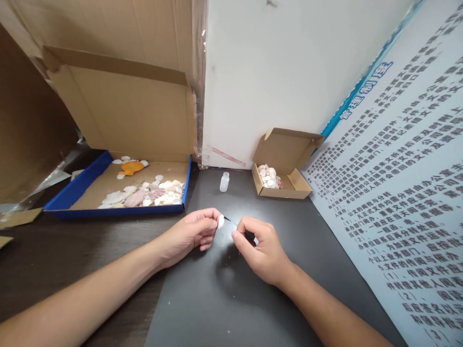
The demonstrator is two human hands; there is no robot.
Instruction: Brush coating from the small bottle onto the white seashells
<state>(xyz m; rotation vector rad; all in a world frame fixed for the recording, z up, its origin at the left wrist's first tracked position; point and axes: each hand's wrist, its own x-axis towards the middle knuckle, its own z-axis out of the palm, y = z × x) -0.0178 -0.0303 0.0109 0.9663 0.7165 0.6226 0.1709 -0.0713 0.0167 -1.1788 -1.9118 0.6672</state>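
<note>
My left hand (197, 229) pinches a small white seashell (221, 221) between thumb and fingers. In my right hand (260, 246) is a small brush (227, 220) with a dark tip and a black cap for a handle, mostly hidden by my fingers. The brush tip points left and meets the shell or lies just beside it; I cannot tell which. Beyond my hands a small uncapped bottle (224, 183), whitish and translucent, stands upright on the dark mat (202, 289).
At the left, an open blue-edged cardboard box (119, 212) holds several shells (144, 195) and an orange shell (131, 167). A smaller open carton (280, 193) with shells (268, 177) stands back right. A printed board (398, 168) leans along the right side.
</note>
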